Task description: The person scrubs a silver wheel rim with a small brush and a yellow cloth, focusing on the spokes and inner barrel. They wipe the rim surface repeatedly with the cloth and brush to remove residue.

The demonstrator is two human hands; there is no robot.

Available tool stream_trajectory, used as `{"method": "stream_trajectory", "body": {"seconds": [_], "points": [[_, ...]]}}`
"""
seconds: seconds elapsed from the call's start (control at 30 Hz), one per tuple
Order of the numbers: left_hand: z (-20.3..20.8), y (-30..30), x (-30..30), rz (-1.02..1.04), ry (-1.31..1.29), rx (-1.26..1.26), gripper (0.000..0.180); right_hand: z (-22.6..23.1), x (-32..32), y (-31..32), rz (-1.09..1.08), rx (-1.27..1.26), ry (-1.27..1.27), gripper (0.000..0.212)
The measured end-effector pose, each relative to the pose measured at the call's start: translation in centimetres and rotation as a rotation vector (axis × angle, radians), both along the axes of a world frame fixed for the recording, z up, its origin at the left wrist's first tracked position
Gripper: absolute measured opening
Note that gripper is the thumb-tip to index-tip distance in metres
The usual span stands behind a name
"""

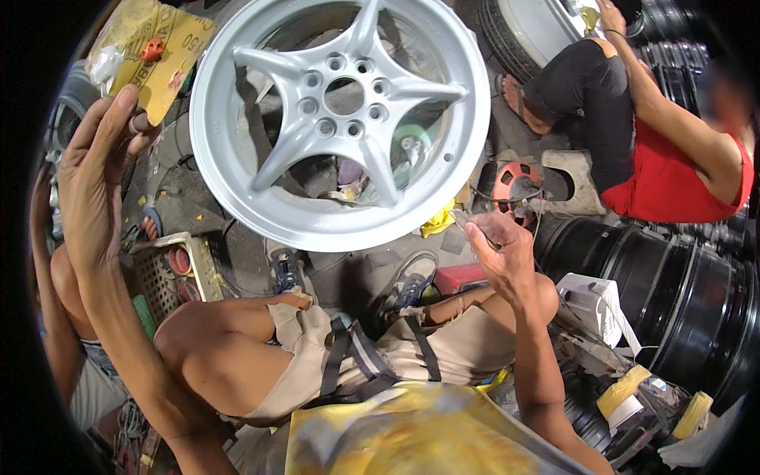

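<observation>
Around wheel (321, 96): crate (203, 271), black rims (645, 277); left hand (96, 158) pinching sheet (170, 75); right hand (507, 249), hold unclear.

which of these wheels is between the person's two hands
The large silver wheel with star-like spokes, between left hand and right hand. The black rims are farther right; the tyred wheel is at upper right beside the co-worker.

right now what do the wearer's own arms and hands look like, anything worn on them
The left hand and right hand are ungloved; the slim left forearm and right forearm show no sleeves or watch. A band-like mark on one left finger may be a ring; unclear.
</observation>
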State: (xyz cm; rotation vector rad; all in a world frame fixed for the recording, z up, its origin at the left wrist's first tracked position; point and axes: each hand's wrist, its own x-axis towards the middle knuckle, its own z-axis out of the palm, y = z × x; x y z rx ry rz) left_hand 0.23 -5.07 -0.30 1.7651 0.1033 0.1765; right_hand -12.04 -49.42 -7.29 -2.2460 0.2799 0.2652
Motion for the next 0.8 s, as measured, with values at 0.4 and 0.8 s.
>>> {"method": "stream_trajectory", "body": {"seconds": [0.4,0.8], "points": [[0.3,1.0,-0.4,-0.014,0.015,0.068,0.027,-0.9,0.9,0.5,-0.015,0.108,0.161,0.024],[-0.3,1.2,0.3,-0.188,-0.065,-0.133,0.026,-1.1,0.6,1.4,-0.007,0.122,0.219,0.024]]}}
